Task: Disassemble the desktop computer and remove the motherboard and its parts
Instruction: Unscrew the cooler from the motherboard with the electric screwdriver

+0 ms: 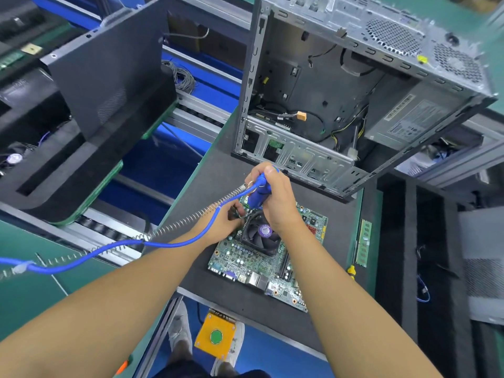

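Upper right, the case (294, 156) holds a power supply (409, 115) and cables (335, 135). Centre: right hand (278, 200) grips a screwdriver (259, 190) over the motherboard (245, 260) fan (261, 236); left hand (223, 219) grip unclear.

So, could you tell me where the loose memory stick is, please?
In the head view, the memory stick lies along the black mat's right edge, right of the motherboard, just beyond a yellow tool handle.

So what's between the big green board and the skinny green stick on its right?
Only bare black mat, seen in the head view, between the board and the stick.
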`<act>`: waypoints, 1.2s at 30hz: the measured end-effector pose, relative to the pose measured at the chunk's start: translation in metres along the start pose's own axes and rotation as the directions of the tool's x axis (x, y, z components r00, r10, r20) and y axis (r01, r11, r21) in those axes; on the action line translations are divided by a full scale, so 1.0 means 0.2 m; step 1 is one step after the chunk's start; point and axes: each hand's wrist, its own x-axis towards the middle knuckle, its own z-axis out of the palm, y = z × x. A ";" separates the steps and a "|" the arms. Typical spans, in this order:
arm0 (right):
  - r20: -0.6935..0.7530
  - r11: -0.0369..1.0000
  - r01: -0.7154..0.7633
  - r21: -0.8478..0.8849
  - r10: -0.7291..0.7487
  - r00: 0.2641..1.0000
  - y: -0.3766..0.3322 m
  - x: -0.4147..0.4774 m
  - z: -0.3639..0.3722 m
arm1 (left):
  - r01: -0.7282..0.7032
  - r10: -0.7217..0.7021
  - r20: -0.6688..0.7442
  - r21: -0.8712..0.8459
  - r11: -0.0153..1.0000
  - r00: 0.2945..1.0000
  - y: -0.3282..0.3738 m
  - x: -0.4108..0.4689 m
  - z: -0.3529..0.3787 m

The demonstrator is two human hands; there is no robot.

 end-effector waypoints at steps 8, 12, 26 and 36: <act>0.018 0.989 -0.041 0.139 0.039 0.999 0.07 -0.13 0.03 | 0.004 0.024 0.138 -0.199 0.980 0.990 -0.09 -0.03 -0.07; 0.027 0.986 -0.034 0.161 0.030 0.999 0.08 -0.15 0.05 | -0.043 0.065 0.147 -0.152 0.987 0.987 -0.14 -0.06 -0.07; -0.060 0.994 -0.080 0.070 0.085 0.995 0.09 -0.15 0.07 | -0.009 0.010 0.004 -0.098 0.995 1.000 -0.11 -0.12 0.02; 0.015 0.987 -0.152 -0.060 0.153 0.988 0.01 -0.20 0.15 | 0.060 -0.065 0.057 0.072 0.996 0.996 -0.10 -0.10 0.01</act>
